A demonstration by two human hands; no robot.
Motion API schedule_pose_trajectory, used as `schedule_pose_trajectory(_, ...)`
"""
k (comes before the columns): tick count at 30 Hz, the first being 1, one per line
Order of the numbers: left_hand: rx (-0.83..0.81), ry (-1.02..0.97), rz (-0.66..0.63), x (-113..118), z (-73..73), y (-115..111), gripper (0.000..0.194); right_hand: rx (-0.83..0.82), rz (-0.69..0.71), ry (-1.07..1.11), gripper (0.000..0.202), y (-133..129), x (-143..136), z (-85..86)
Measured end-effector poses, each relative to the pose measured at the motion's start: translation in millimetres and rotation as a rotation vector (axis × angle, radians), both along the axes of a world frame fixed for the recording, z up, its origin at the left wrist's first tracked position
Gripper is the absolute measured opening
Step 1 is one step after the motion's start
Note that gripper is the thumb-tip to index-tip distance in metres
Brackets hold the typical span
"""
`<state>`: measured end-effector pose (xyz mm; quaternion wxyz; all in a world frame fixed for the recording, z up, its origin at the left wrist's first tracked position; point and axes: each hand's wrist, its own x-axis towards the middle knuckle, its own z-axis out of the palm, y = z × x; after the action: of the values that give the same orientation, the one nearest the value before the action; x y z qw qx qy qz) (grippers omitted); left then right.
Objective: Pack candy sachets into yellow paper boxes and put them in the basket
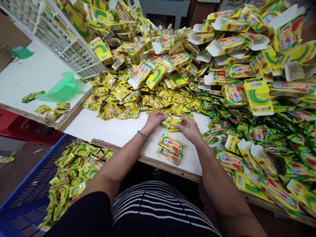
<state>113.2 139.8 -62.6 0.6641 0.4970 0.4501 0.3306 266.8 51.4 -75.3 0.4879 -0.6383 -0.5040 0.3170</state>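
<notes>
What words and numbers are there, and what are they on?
"T...NS": big coloured letters on a box; I can't make out the middle.
Barcode on a yellow box: any numbers are too small.
Held packet: print too blurred.
Loose packets: print too small or blurred.

Green scoop (64, 89) is lying near white basket (85, 62)

Both are resting on the left-hand white tabletop (22, 82), which a wooden strip (76, 107) is edging. Farther back, a second green plastic piece (21, 52) is lying near some brown cardboard (11, 31). Below the table edge, something red (27, 128) is showing, mostly hidden. A blue crate (27, 194) with slotted walls is standing lower down, and a grey frame (164, 8) is appearing at the back
</notes>
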Motion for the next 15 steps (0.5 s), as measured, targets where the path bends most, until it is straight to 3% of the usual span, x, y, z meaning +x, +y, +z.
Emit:
schedule_pose_trajectory(4, 0.108, 0.044, -0.082, -1.3, -1.0, 0.8, 0.028, -0.028, 0.015, 0.234, 0.041, 3.6, -0.5, 3.4)
schedule_pose_trajectory(8, -0.017, -0.047, -0.243, -2.7, 2.5, -2.2, 0.04, -0.022, 0.005, 0.144, 0.038, 8.4, -2.9, -3.1)
schedule_pose_trajectory(12, 0.003, -0.111, -0.335, -3.1, 4.5, -2.6, 0.041, -0.015, -0.032, 0.028, 0.039, 9.5, -0.3, -6.3)
schedule_pose_trajectory(15, 0.012, -0.13, -0.335, -3.2, 5.4, -0.6, 0.048, -0.014, -0.027, 0.153, 0.045, 7.5, -0.8, 0.4)
